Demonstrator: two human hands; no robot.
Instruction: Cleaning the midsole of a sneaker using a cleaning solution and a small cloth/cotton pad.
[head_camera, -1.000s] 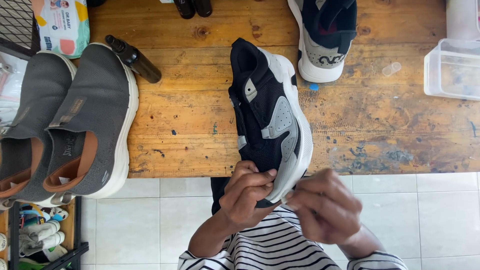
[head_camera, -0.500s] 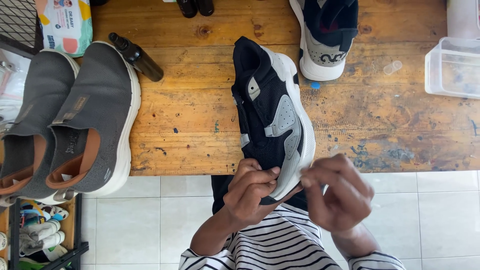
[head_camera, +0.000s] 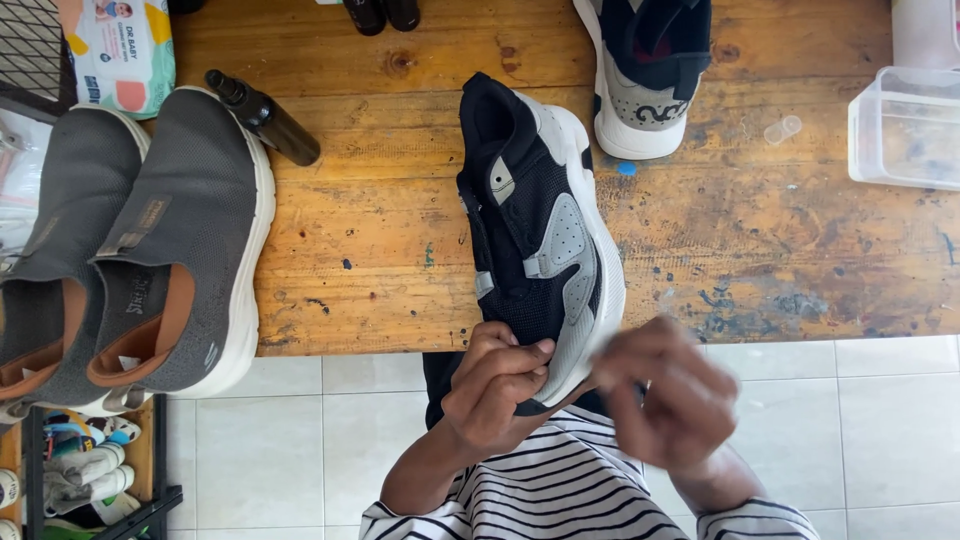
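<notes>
— Where was the black and grey sneaker (head_camera: 540, 235) at that moment?

— It lay on its side over the near edge of the wooden table (head_camera: 400, 240), heel away from the person and toe end hanging past the edge toward the striped shirt (head_camera: 560, 490).

— And the left hand (head_camera: 495, 385)?

— It was curled around the toe end of the sneaker from the left and below, thumb lying across the black mesh, fingers folded tight on the shoe. So the sneaker ran up and away from that hand, and only its near tip was in the grasp.

— What about the right hand (head_camera: 665, 395)?

— It was just beside the sneaker's white sole at the toe, on the right, with the fingers bent and drawn together. It was blurred, so I could not tell whether it pinched anything or touched the sole.

— What else was around?

— A second sneaker (head_camera: 650, 70) of the same colours stood further back on the table, well apart from the hands. A pair of grey slip-on shoes (head_camera: 150, 240) with tan lining sat at the table's left end, and a dark bottle (head_camera: 265, 118) lay just beside them. A packet of wipes (head_camera: 115, 50) was in the far left corner, and a clear plastic container (head_camera: 905, 130) at the right edge. A small blue dot (head_camera: 626, 169) lay on the wood close to the sneaker's heel. Below the table was pale tiled floor (head_camera: 270, 440).
</notes>
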